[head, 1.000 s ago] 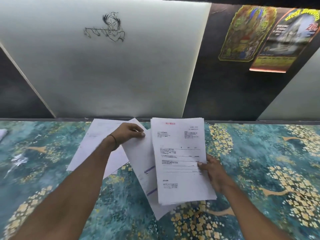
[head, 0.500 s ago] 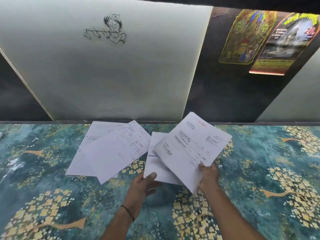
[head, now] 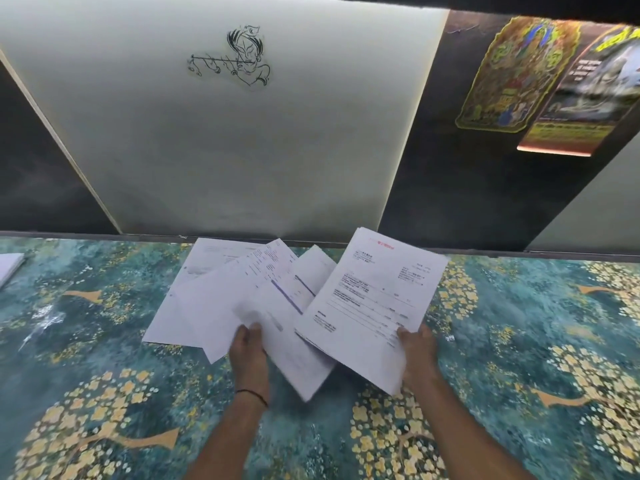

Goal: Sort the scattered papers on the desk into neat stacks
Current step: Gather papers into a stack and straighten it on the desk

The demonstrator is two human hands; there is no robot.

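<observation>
My right hand (head: 417, 358) grips a stack of printed sheets (head: 374, 299) by its near right corner and holds it tilted above the desk. My left hand (head: 250, 355) pinches the near edge of a single sheet with a purple line (head: 294, 327), lifted and blurred, which lies partly under the stack. Two more white sheets (head: 204, 299) lie overlapped and askew on the desk to the left, one printed side up.
The desk (head: 104, 393) carries a teal cover with gold flowers. Another white paper (head: 8, 268) shows at the far left edge. A wall with a line drawing (head: 239, 60) and posters (head: 540, 81) rises right behind the desk.
My left hand has taken hold of the purple-lined sheet and lifted it toward the stack. The stack in my right hand has tilted a little more upright.
</observation>
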